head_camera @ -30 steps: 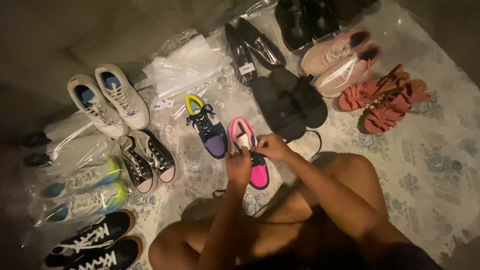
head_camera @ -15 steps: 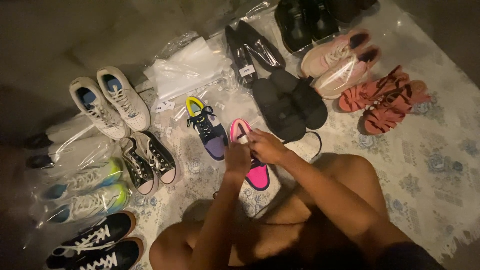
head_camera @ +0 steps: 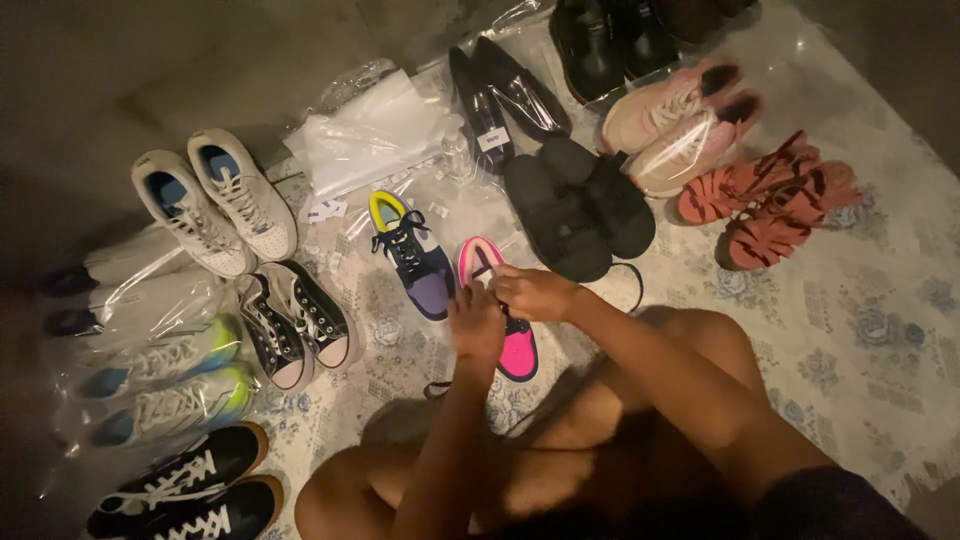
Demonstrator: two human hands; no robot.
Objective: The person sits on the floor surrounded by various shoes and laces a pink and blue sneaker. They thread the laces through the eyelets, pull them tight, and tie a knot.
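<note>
Seemingly from your head view, both hands meet over the pink sneaker (head_camera: pixel 500 315) lying on the patterned floor mat (head_camera: pixel 860 340): left hand (head_camera: pixel 478 322) and right hand (head_camera: pixel 530 292) pinch its laces, beside the purple sneaker (head_camera: pixel 412 255), close before your folded legs.

Bright pink sneaker (head_camera: pixel 505 330) with black laces, beside a purple and navy sneaker (head_camera: pixel 412 257) with yellow heel lining. Coral red strappy sandals (head_camera: pixel 770 200), pale pink sneakers (head_camera: pixel 675 125), matte black slides (head_camera: pixel 575 205), white sneakers (head_camera: pixel 215 205) with blue insoles. Pale rug (head_camera: pixel 860 330) with faded blue floral pattern.
</note>
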